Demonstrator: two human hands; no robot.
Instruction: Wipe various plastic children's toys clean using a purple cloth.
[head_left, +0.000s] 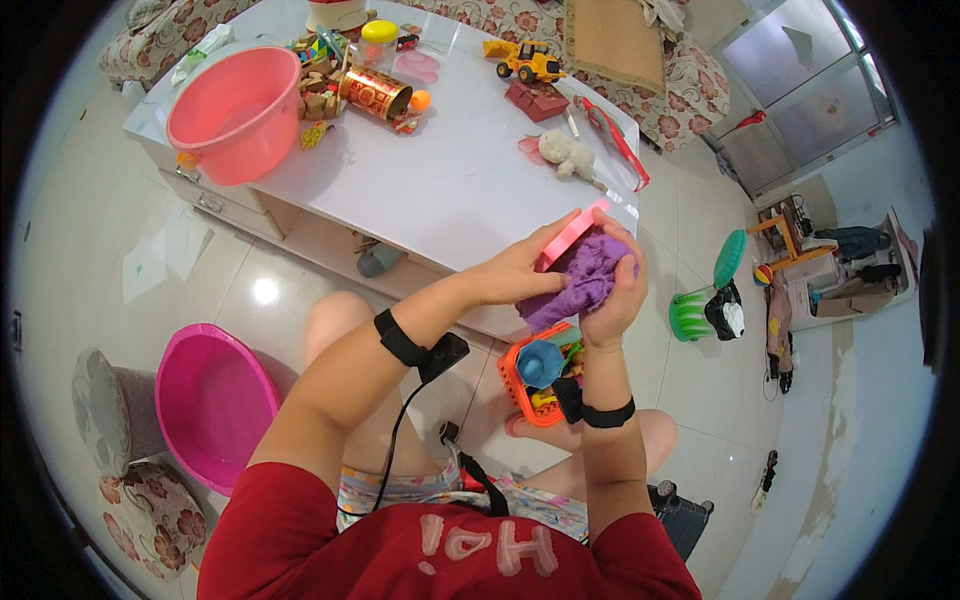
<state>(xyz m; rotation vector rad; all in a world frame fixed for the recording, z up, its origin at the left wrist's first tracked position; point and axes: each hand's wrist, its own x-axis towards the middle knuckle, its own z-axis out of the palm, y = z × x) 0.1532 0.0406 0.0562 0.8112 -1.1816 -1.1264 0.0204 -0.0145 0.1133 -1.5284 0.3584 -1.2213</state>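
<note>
Both hands are raised together over the front right edge of the white table (420, 187). A pink plastic piece (574, 234) with a straight, flat edge is gripped by my left hand (514, 268), whose thumb presses on a crumpled purple cloth (585, 274). My right hand (619, 292) wraps the cloth from the other side, its fingertips reaching the pink piece's upper end. Cloth and fingers hide most of the pink piece, so its full shape cannot be told. Beyond the hands, a pale plush toy (566, 155) lies on the tabletop.
A pink basin (236, 112), a red-gold can (375, 94) and wooden blocks (319, 94) occupy the table's left. Farther right sit a yellow toy loader (525, 60) and a dark red box (536, 101). An orange toy basket (514, 382) and a magenta tub (214, 405) stand on the floor.
</note>
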